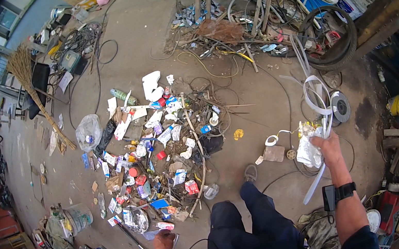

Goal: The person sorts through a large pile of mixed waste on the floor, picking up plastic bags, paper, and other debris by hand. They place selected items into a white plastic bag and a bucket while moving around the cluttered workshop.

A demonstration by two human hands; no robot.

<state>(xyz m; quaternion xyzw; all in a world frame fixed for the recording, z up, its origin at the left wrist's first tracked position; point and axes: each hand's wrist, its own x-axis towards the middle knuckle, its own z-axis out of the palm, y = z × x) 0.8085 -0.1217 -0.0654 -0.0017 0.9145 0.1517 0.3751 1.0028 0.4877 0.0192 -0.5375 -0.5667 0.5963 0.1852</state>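
My right hand [329, 148] is closed round a crumpled white plastic wrapper [309, 153], held above the floor on the right. Long white strapping strips [316, 98] loop up beyond that hand, and one end hangs below it. Lower left, my left hand [164, 242] has its fingers curled. Whatever it may hold is too small to make out. A thin dark rod [136, 243] runs close to it. Just beyond it spreads a heap of mixed litter: small cartons, a red cap [133, 172], a crumpled foil piece [140, 220], paper scraps and twigs.
A long stick [195, 148] borders the heap's right side. A straw broom [39, 100] lies at the left, a white bucket [78, 217] below it. Near my right hand are a grey spool [340, 106] and a tape ring [271, 140]. Cables cross the floor; tyres [348, 43] lean far right.
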